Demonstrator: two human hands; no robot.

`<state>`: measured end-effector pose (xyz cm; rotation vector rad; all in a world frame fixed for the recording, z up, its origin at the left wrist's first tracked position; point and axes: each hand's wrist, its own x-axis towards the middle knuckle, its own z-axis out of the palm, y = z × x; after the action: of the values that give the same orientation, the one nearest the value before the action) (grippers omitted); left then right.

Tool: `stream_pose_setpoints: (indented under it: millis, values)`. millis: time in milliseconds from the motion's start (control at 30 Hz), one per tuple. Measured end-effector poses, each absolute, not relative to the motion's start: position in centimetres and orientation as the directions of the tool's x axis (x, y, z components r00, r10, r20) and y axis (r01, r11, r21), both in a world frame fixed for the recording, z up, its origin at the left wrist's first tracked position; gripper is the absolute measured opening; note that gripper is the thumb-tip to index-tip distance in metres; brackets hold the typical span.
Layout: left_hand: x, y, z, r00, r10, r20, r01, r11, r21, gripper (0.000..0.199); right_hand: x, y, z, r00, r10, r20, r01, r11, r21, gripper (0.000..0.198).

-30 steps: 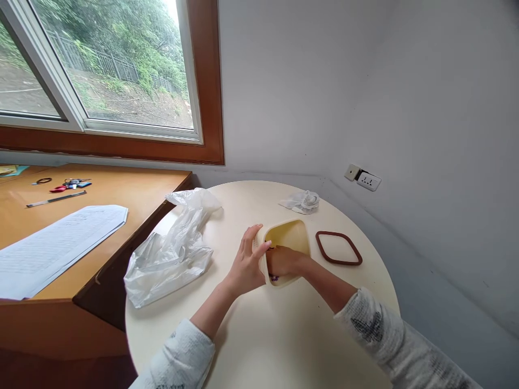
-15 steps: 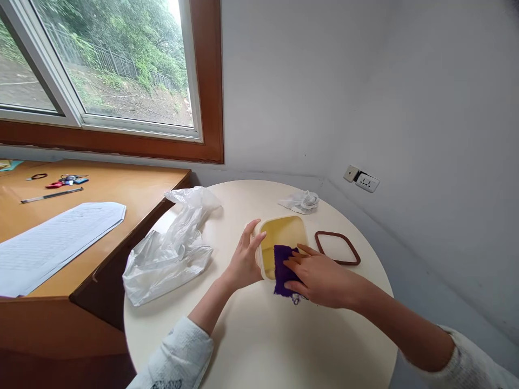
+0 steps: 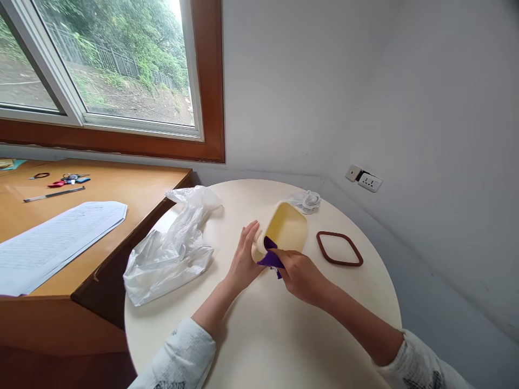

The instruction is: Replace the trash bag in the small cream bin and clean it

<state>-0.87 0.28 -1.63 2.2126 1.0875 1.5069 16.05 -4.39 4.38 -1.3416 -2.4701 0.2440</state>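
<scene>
A pale yellow rectangular plastic container [image 3: 288,224] is tilted over the round table, its open side facing me. My left hand [image 3: 242,263] supports it at its left side, fingers stretched up along the wall; the thumb is mostly hidden. My right hand [image 3: 302,274] pinches a purple cloth [image 3: 271,260], which is folded over the container's near left rim, partly inside it. A brown rounded frame-like ring [image 3: 339,248] lies on the table to the right of my right hand.
On the white round table [image 3: 267,340] lie a crumpled clear plastic bag [image 3: 170,248] at left and a smaller crumpled plastic piece [image 3: 308,201] at the back. A wooden desk [image 3: 150,181] at left bears papers [image 3: 68,237], a pen [image 3: 54,194] and keys [image 3: 72,179].
The container has tilted and turned. My right hand has moved left with the purple cloth, which is now bunched over the near left rim instead of hanging across the front.
</scene>
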Motion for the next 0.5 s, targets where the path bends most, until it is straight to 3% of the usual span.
stream_pose_setpoints:
  millis: [100, 233, 400, 500]
  values:
    - [-0.6, 0.4, -2.0, 0.121, 0.684, 0.719, 0.469, -0.678, 0.566, 0.092, 15.0, -4.2, 4.4, -0.421, 0.876, 0.237, 0.691, 0.479, -0.542, 0.037]
    - [-0.2, 0.8, -2.5, 0.193, 0.591, 0.784, 0.561, -0.721, 0.406, 0.088, 13.6, -4.1, 4.5, -0.331, 0.909, 0.253, 0.547, 0.403, -0.733, 0.024]
    - [-1.0, 0.9, -2.5, 0.182, 0.629, 0.756, 0.554, -0.701, 0.450, 0.081, 12.8, -4.5, 5.1, -0.491, 0.852, 0.181, 0.439, 0.421, -0.794, 0.022]
    - [-1.4, 0.8, -2.1, 0.174, 0.654, 0.736, 0.547, -0.686, 0.480, 0.089, 13.7, -4.9, 5.8, -0.591, 0.798, 0.115, 0.535, 0.495, -0.685, 0.026]
